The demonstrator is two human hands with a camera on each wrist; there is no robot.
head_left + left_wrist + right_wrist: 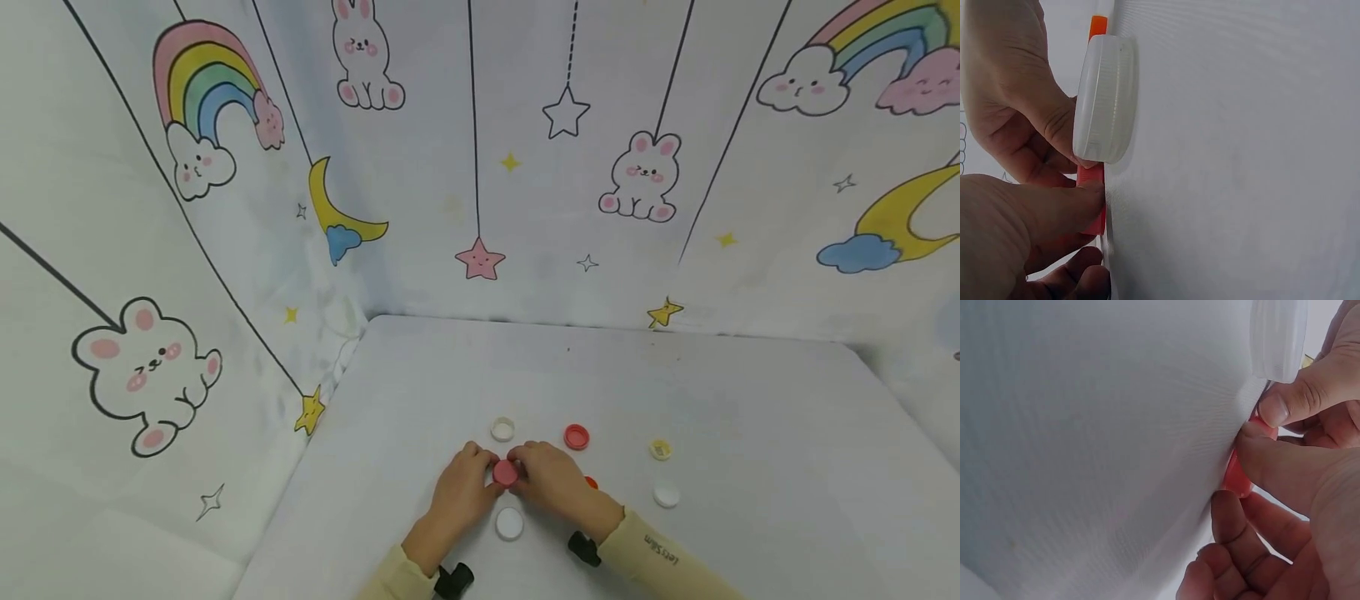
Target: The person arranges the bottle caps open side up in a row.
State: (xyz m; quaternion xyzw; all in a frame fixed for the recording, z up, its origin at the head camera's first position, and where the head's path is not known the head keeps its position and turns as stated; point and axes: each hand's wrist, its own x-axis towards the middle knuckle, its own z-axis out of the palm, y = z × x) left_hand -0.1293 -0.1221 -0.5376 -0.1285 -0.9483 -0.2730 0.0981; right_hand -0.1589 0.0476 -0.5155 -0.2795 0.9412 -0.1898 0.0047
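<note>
Both hands meet at a small red cap (506, 473) lying on the white table. My left hand (467, 487) pinches its left side between thumb and fingers; the left wrist view shows this thumb (1066, 209) on the ridged side of the cap (1090, 178). From the other side my right hand (553, 482) grips the same cap, its thumb (1272, 453) pressed to the rim in the right wrist view. The cap's underside is hidden. Just nearer than the hands sits a larger white cap (509, 524), translucent and ridged up close.
Beyond the hands lie a whitish ring-like cap (502, 429) and a red cap (577, 437). An orange cap (591, 482) is partly hidden by the right forearm. Farther right are a yellow cap (660, 450) and a white cap (666, 496). Patterned cloth (525, 183) rises behind the table.
</note>
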